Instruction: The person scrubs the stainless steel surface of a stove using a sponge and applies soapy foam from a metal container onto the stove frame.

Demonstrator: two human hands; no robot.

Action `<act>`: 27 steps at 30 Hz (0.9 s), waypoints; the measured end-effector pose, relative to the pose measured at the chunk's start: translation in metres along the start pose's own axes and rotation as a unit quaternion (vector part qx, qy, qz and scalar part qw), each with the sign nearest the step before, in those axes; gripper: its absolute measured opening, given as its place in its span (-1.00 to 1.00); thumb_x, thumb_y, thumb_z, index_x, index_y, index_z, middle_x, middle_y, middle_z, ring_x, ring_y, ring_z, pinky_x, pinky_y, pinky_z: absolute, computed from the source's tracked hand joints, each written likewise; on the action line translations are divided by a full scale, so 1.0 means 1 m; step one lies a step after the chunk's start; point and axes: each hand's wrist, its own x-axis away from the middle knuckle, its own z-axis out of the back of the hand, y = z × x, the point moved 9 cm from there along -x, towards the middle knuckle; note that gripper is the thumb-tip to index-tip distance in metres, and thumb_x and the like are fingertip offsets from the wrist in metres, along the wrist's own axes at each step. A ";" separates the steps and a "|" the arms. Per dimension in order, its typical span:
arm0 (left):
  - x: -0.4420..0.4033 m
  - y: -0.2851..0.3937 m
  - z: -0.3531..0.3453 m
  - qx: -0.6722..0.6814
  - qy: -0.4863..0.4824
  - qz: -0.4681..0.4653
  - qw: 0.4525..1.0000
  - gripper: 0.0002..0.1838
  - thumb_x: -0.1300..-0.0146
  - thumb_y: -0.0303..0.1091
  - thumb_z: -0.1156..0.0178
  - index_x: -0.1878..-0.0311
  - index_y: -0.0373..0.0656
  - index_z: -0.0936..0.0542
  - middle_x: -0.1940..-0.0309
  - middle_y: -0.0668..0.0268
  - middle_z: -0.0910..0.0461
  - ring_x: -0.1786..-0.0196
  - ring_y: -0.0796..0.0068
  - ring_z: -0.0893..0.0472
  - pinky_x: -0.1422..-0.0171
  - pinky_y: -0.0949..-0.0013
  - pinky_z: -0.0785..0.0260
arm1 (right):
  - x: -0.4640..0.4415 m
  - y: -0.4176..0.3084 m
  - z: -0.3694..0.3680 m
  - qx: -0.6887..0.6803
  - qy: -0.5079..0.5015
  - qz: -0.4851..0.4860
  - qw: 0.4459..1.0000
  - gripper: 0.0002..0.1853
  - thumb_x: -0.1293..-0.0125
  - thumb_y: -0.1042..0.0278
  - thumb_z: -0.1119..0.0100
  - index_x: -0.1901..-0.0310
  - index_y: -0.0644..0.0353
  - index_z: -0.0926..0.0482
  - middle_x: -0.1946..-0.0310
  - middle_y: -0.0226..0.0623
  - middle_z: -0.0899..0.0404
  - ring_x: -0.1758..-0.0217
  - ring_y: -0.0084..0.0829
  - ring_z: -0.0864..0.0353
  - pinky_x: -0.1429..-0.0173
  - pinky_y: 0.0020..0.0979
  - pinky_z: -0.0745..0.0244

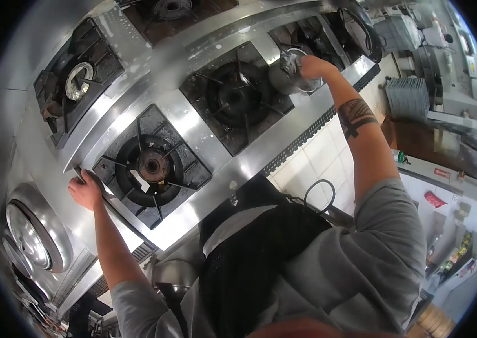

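My right hand (315, 68) is closed on a crumpled silvery-grey wad (291, 61), whose material I cannot make out. The wad is over a small metal bucket (284, 80) with a thin wire handle, at the right side of the stove. My left hand (86, 191) wraps round a thin dark curved edge (96, 179) at the stove's left side; what it belongs to is mostly hidden. Between my hands lie the front left burner (152, 165) and the middle burner (236, 97), both under black grates, with no flame showing.
A back burner (79, 81) has a foil-like ring in it. Round metal lids (28, 235) stand at the left. Below the stove is a steel pot (175, 274). Stacked grey trays (407, 97) and shelves of goods (461, 250) are at the right.
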 end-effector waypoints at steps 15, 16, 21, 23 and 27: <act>0.000 0.002 0.002 -0.026 0.002 0.020 0.999 -0.52 -0.32 0.10 -0.28 0.05 -0.17 -0.57 0.09 0.11 -0.57 -0.07 -0.04 -0.57 -0.16 -0.04 -0.38 | 0.002 0.027 0.027 -0.028 0.235 -0.016 0.971 -0.46 -0.15 0.14 -0.45 -0.11 0.30 -0.63 -0.02 0.19 -0.67 -0.14 0.17 -0.65 -0.25 -0.01 -0.55; 0.000 0.001 0.000 -0.020 -0.008 0.024 0.999 -0.53 -0.33 0.09 -0.28 0.05 -0.17 -0.56 0.08 0.10 -0.57 -0.08 -0.03 -0.56 -0.18 -0.04 -0.37 | 0.004 0.029 0.025 -0.045 0.243 -0.030 0.969 -0.42 -0.16 0.13 -0.45 -0.11 0.36 -0.59 -0.07 0.23 -0.64 -0.19 0.18 -0.63 -0.27 -0.02 -0.53; -0.001 0.002 0.000 0.007 -0.029 0.040 0.999 -0.55 -0.34 0.07 -0.28 0.04 -0.17 -0.55 0.06 0.12 -0.56 -0.08 -0.02 -0.56 -0.19 -0.05 -0.35 | 0.022 0.079 0.004 -0.321 0.312 -0.174 0.877 -0.50 -0.20 0.17 -0.38 -0.04 0.37 -0.55 0.01 0.02 -0.63 -0.11 -0.08 -0.64 -0.21 -0.18 -0.52; -0.001 0.003 0.002 0.001 -0.023 0.045 0.999 -0.55 -0.34 0.06 -0.27 0.04 -0.16 -0.54 0.07 0.13 -0.56 -0.07 -0.01 -0.57 -0.18 -0.04 -0.36 | 0.032 0.097 0.006 -0.410 0.323 -0.198 0.829 -0.57 -0.21 0.19 -0.36 -0.01 0.31 -0.57 0.09 -0.12 -0.63 -0.04 -0.22 -0.64 -0.15 -0.25 -0.52; -0.002 0.007 0.007 -0.014 -0.010 0.036 0.999 -0.57 -0.34 0.04 -0.27 0.04 -0.15 -0.54 0.11 0.16 -0.55 -0.02 0.00 -0.57 -0.11 -0.04 -0.37 | 0.030 0.049 0.055 -0.645 0.293 -0.042 0.704 -0.67 -0.21 0.32 -0.34 0.00 0.19 -0.57 0.21 -0.38 -0.54 0.09 -0.44 -0.54 -0.03 -0.39 -0.45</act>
